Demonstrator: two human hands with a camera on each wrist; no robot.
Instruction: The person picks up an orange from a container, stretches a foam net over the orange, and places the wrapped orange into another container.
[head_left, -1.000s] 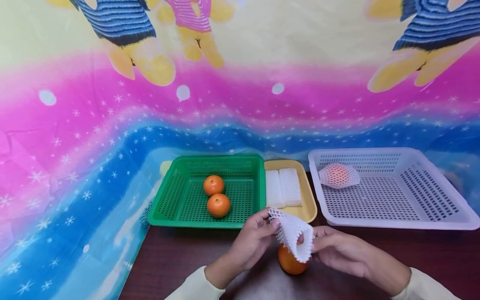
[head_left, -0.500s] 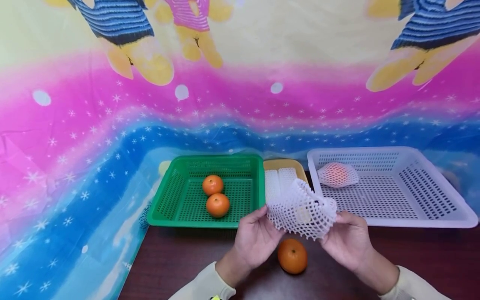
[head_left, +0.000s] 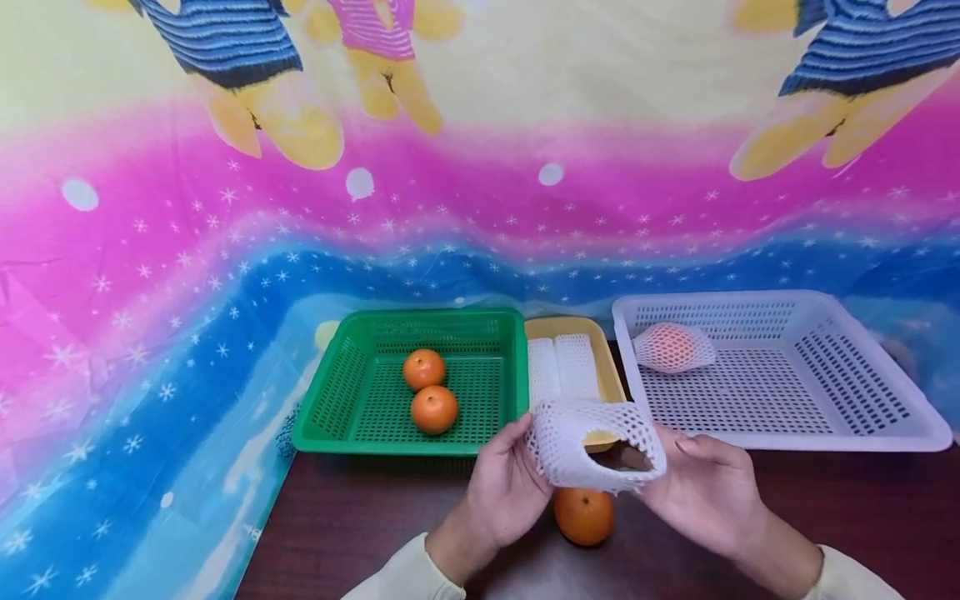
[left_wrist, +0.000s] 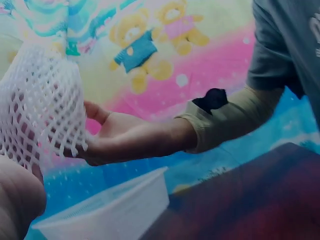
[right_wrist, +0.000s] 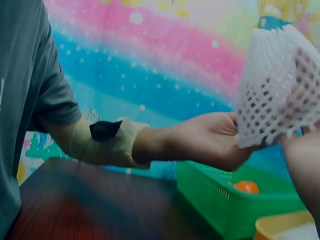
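A white foam fruit net [head_left: 570, 437] hangs above the table with its mouth spread wide. My left hand [head_left: 506, 487] grips its left end, thumb on the near side. At the mouth, my right hand [head_left: 708, 492] has its fingers stretched against the net, its thumb lying apart; fingertips show through the opening. Both hands flank the net [left_wrist: 45, 100] in the left wrist view, and the net [right_wrist: 277, 87] partly hides the fingers in the right wrist view. Just below, an orange persimmon-like fruit [head_left: 584, 518] sits on the table, its top edge covered by the net.
At the left stands a green basket [head_left: 408, 448] with two orange fruits [head_left: 433, 409]. Beside it, a yellow tray [head_left: 611, 379] bears flat foam nets [head_left: 576, 367]. A white basket [head_left: 795, 442] at the right holds one netted fruit [head_left: 673, 348].
The net was narrow and slanting over the fruit, then was lifted and turned between both hands. Now it is lower, its mouth opened toward the right. The right thumb has come off it.
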